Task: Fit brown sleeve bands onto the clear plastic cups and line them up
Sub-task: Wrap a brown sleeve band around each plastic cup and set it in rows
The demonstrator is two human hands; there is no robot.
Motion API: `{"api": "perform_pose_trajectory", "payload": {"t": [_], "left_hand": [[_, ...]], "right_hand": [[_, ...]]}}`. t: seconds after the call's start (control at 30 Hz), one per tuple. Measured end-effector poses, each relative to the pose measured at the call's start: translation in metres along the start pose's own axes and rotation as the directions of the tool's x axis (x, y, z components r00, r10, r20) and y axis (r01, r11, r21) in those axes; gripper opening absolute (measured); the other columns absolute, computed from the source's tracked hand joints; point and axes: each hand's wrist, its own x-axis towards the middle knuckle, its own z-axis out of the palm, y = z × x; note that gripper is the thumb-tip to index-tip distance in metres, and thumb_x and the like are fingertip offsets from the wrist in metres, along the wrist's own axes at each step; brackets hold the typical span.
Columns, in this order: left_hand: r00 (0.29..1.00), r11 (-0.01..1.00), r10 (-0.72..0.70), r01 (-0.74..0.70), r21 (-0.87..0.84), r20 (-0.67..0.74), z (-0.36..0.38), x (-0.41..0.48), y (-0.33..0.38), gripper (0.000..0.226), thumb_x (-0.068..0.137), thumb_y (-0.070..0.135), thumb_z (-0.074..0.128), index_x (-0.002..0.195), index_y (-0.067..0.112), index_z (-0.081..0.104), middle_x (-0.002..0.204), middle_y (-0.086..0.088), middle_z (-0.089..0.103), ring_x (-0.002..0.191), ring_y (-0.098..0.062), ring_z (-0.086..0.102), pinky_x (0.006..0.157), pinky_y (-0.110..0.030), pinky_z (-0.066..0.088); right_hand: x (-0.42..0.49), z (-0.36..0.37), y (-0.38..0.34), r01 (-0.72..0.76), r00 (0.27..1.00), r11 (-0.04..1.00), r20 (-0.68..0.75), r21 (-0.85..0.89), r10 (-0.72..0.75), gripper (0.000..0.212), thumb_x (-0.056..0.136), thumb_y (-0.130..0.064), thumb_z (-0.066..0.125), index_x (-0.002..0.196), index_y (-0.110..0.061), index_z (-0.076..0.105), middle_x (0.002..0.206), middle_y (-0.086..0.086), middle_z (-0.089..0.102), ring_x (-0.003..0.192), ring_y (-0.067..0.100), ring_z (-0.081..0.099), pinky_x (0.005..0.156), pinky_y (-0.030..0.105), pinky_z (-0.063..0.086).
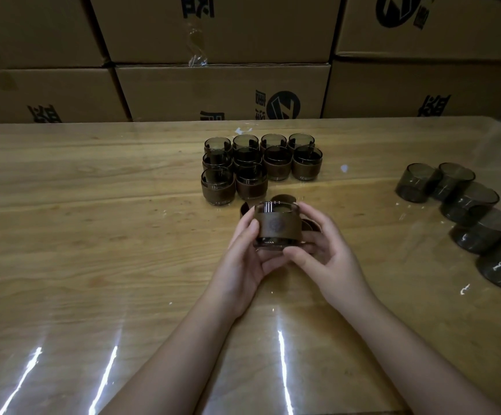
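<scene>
Both hands hold one cup (276,227) just above the middle of the wooden worktop (93,235), which lies under a glossy clear film (282,354) that catches streaks of light. The cup is short and round, of smoky see-through plastic, and stands upright with its mouth up. A brown band (285,226) wraps its middle and leaves a strip of bare rim above and a strip of bare base below. The band's front carries a faint round emblem. The left hand (243,259) cups the left side, its thumb pressed on the band's left end and its fingers curled under the base. The right hand (328,254) wraps the right side, fingers curled round the back and the thumb laid along the lower edge of the cup. Behind the held cup, partly hidden by it and the fingers, a few loose bands (283,199) lie on the worktop as open brown rings. Further back, toward the far edge, ten banded cups (277,164) stand upright, packed close in three rows: four, four, then two at the left. Near the right edge, well apart from these, bare cups (471,202) without bands lie on their sides in a curving chain, each overlapping the next. Stacked cardboard boxes (222,91) with black print stand beyond the far edge.
</scene>
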Motion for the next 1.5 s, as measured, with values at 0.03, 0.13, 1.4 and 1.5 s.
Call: {"api": "perform_pose_trajectory", "payload": {"t": [0.03, 0.13, 1.4, 1.5], "left_hand": [[1.0, 1.0, -0.003, 0.003, 0.019, 0.005, 0.0, 0.0, 0.0, 0.055, 0.092, 0.037, 0.047, 0.144, 0.02, 0.039, 0.129, -0.015, 0.062, 0.108, -0.032, 0.065, 0.09, -0.041, 0.054], [1.0, 0.997, -0.012, 0.012, 0.071, 0.007, 0.0, -0.002, -0.002, 0.056, 0.094, 0.039, 0.046, 0.146, 0.02, 0.036, 0.134, -0.018, 0.058, 0.119, -0.04, 0.058, 0.105, -0.054, 0.043], [0.996, 0.997, 0.06, -0.063, -0.048, -0.065, -0.002, 0.002, 0.0, 0.086, 0.057, 0.05, 0.089, 0.123, 0.012, 0.05, 0.113, -0.013, 0.07, 0.098, -0.026, 0.07, 0.078, -0.032, 0.057], [0.994, 0.998, 0.054, -0.055, -0.014, -0.091, -0.003, 0.002, -0.003, 0.061, 0.075, 0.044, 0.077, 0.119, 0.01, 0.052, 0.109, -0.011, 0.071, 0.097, -0.024, 0.07, 0.078, -0.031, 0.056]], "right_hand": [[0.0, -0.001, -0.002, -0.006, 1.0, 0.999, 0.002, 0.042, 0.006, 0.058, 0.081, -0.02, 0.069, 0.129, -0.041, 0.045, 0.136, -0.009, 0.05, 0.104, 0.004, 0.061, 0.083, 0.016, 0.049], [0.001, -0.002, -0.006, -0.009, 1.0, 0.995, 0.022, 0.102, 0.007, 0.053, 0.082, -0.026, 0.061, 0.131, -0.038, 0.043, 0.138, -0.012, 0.049, 0.102, -0.001, 0.06, 0.08, 0.013, 0.049], [0.003, 0.006, -0.004, -0.112, 0.989, 0.976, -0.074, 0.185, 0.128, 0.055, 0.077, -0.039, 0.058, 0.128, -0.022, 0.05, 0.122, -0.01, 0.059, 0.104, -0.01, 0.059, 0.083, 0.01, 0.046], [0.002, 0.007, -0.006, -0.099, 0.989, 0.984, -0.098, 0.149, 0.114, 0.045, 0.077, -0.037, 0.059, 0.12, -0.024, 0.054, 0.113, -0.014, 0.062, 0.102, -0.011, 0.06, 0.081, 0.009, 0.046]]}}
